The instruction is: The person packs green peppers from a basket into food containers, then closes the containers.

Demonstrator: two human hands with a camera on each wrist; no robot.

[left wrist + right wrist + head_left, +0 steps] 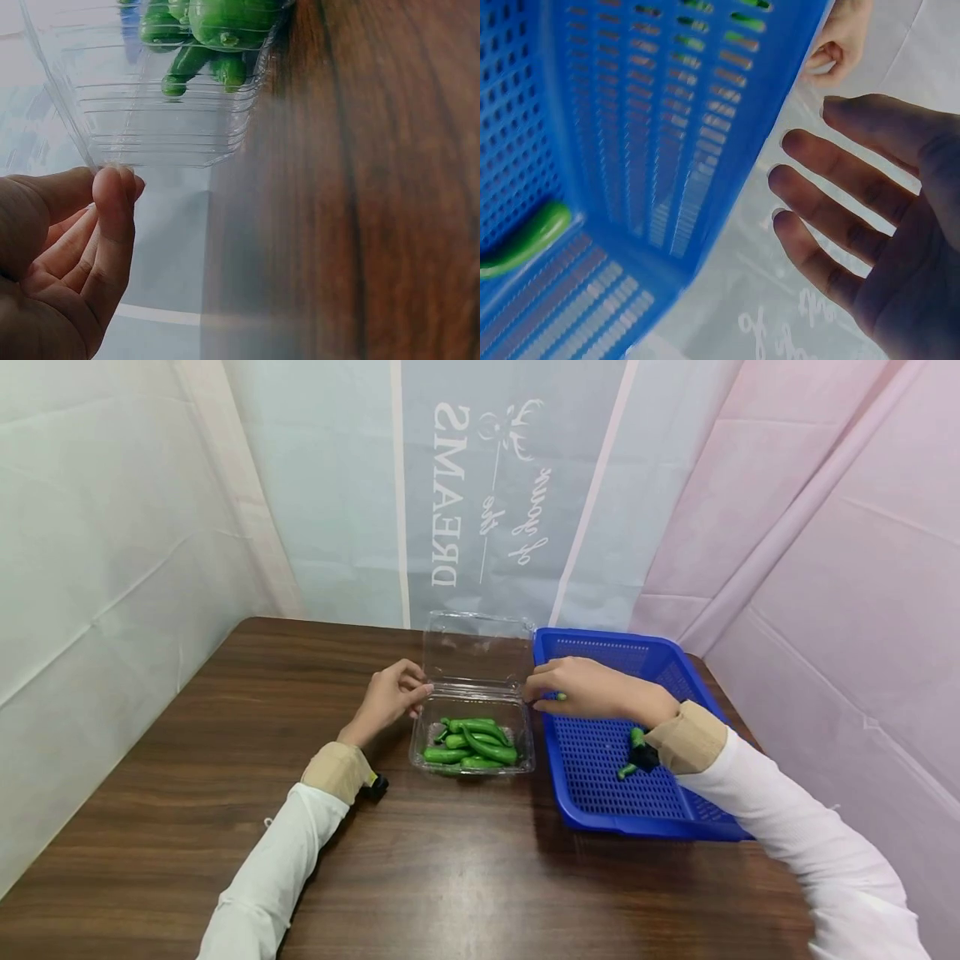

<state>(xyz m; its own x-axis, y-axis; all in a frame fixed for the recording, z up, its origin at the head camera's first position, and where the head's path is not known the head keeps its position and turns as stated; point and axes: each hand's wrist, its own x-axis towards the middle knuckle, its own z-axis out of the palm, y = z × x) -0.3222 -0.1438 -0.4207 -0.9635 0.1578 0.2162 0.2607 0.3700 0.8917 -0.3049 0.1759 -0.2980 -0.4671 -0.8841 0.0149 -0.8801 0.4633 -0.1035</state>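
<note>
A clear plastic clamshell box (528,758) stands on the table with its lid (480,647) raised at the back. Several green chili peppers (480,745) lie inside it. Thumb and fingertips of my left hand (386,700) pinch the box's edge at the left, near the hinge; the left wrist view shows the same pinch. My right hand (581,687) is over the left rim of a blue basket (637,827), by the box's right edge. In the right wrist view its fingers (840,214) are extended and hold nothing. A few green peppers (637,737) lie in the basket, partly hidden by my right arm.
The basket stands close to the box's right side, its rim higher than the table (450,877). A curtain with lettering (495,502) hangs behind the table's back edge. Pale cloth walls (112,527) flank the left and right sides.
</note>
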